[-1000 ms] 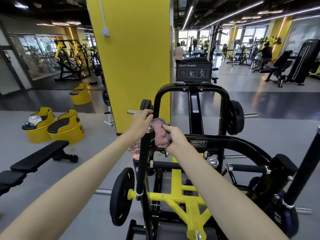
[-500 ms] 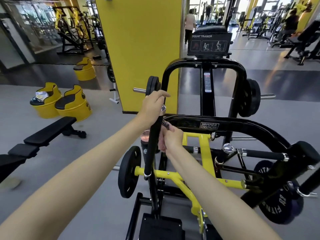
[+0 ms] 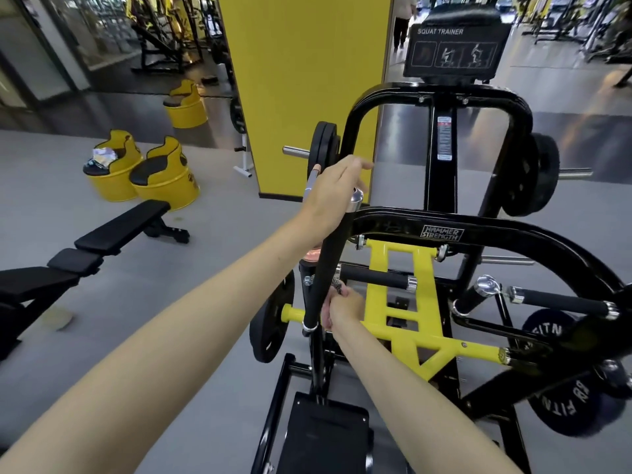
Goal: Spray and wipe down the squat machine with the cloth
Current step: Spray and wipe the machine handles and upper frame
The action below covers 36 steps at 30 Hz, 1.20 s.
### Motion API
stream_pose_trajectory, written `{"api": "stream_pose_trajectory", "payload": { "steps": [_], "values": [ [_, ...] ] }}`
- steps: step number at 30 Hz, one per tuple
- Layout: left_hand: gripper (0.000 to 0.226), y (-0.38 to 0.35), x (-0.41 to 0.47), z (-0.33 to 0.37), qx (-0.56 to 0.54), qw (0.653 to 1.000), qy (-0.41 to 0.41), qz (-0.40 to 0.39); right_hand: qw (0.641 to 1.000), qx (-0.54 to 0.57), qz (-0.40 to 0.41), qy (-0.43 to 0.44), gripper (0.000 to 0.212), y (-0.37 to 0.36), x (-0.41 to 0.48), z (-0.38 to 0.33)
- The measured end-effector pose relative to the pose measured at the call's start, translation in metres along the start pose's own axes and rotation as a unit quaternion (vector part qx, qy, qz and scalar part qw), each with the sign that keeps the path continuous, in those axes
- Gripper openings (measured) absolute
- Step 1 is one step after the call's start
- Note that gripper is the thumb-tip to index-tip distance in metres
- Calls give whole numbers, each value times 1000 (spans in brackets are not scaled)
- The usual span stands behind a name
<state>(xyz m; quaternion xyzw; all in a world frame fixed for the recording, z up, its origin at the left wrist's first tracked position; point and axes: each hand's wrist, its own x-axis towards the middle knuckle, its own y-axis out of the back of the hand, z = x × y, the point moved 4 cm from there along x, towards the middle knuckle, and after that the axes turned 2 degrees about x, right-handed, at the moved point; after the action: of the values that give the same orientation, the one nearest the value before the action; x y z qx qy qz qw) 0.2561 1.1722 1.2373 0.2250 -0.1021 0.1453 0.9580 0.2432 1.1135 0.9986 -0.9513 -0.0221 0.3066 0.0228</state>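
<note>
At the left of the frame lies a black bench [image 3: 119, 229], with yellow tubs [image 3: 136, 176] above it. In the middle, the left hand [image 3: 331, 193] sits at the top of the black handle [image 3: 330, 261] of the squat machine [image 3: 496, 234]. I cannot tell if its fingers hold anything. Lower down, the right hand [image 3: 343, 309] has its fingers clamped on the cloth [image 3: 337, 288], pressed against the handle. The cloth is soft and light. The handle is hard and round, so I think it is best to wrap the cloth around it and squeeze.

Bench [image 3: 119, 230] left of the squat machine [image 3: 441, 234], barrel stools [image 3: 164, 179] behind it, pillar [image 3: 304, 90] beyond
</note>
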Motion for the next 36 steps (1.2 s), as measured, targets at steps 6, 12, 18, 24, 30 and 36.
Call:
{"api": "stream_pose_trajectory", "payload": {
  "steps": [6,12,18,24,30,36],
  "values": [
    [51,1,-2,-1,1,1000,7,-20,999,-32,11,-12,17,-3,7,24],
    [44,2,-3,0,33,999,26,-26,998,-21,9,-64,17,-4,12,46],
    [41,4,-4,3,56,997,31,-36,989,-47,0,-139,13,3,21,73],
    [40,4,-3,1,59,996,52,-39,968,99,-6,-229,35,-14,27,80],
    [44,3,-5,3,67,996,46,-42,960,137,-23,-243,46,-6,7,53],
    [41,4,-8,7,73,994,71,-36,970,156,-77,-167,20,0,19,46]
  ]
}}
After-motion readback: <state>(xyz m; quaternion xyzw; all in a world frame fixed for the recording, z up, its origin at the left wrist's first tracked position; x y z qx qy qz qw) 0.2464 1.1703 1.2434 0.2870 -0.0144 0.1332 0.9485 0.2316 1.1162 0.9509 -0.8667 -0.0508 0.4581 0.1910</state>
